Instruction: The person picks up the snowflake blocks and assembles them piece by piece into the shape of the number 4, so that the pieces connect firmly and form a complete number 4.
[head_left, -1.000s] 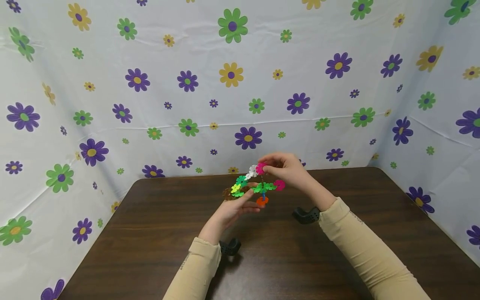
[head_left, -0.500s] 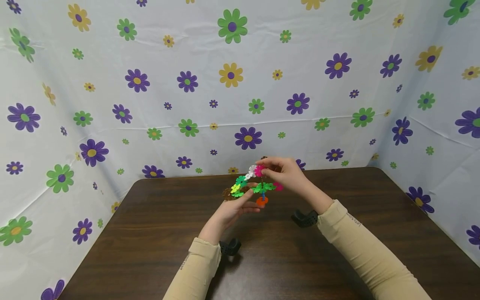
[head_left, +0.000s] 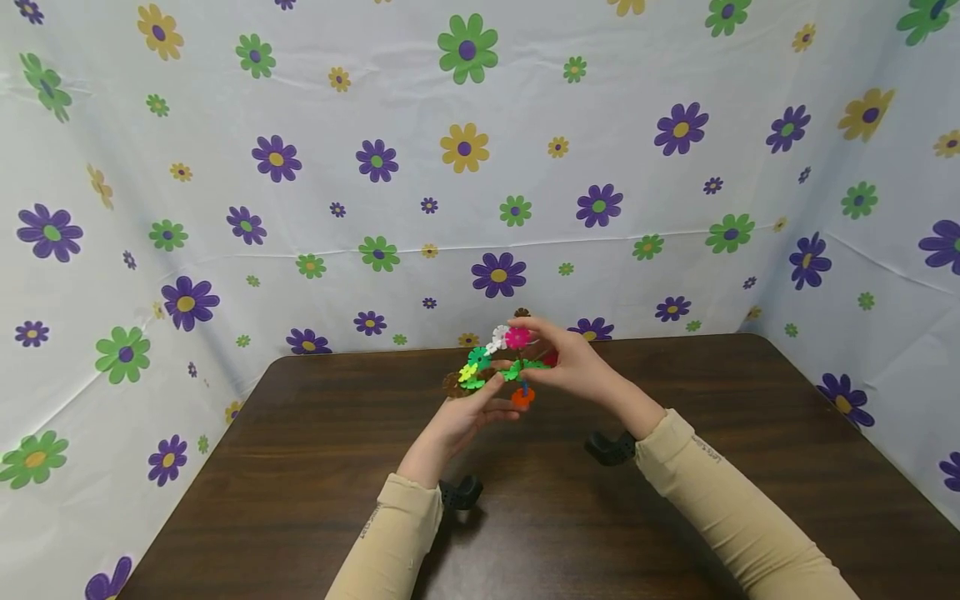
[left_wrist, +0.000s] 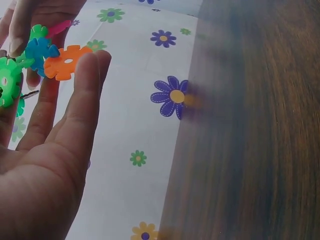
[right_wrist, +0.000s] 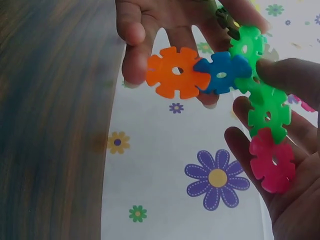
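Observation:
Several notched plastic discs are interlocked into one branching piece, held above the table between both hands. In the head view a white disc (head_left: pixel 498 335) and a pink disc (head_left: pixel 517 337) are at its top, with a teal disc (head_left: pixel 478 358) and a yellow disc (head_left: pixel 468 372) down the left. My left hand (head_left: pixel 461 417) grips the piece from the lower left. My right hand (head_left: pixel 573 367) pinches it from the right, thumb against a green disc (right_wrist: pixel 270 107). An orange disc (right_wrist: pixel 167 84), a blue disc (right_wrist: pixel 214 67) and another pink disc (right_wrist: pixel 265 155) show in the right wrist view.
A dark wood table (head_left: pixel 315 483) lies under the hands. Behind it hangs a white cloth (head_left: pixel 420 292) printed with flowers, also on both sides. Black wrist mounts (head_left: pixel 459 493) sit below the wrists.
My right thumb has moved from the top pink disc down to the green discs, the fingers spreading around the piece. That hand shifted slightly left. The left hand keeps its grip, nearly still.

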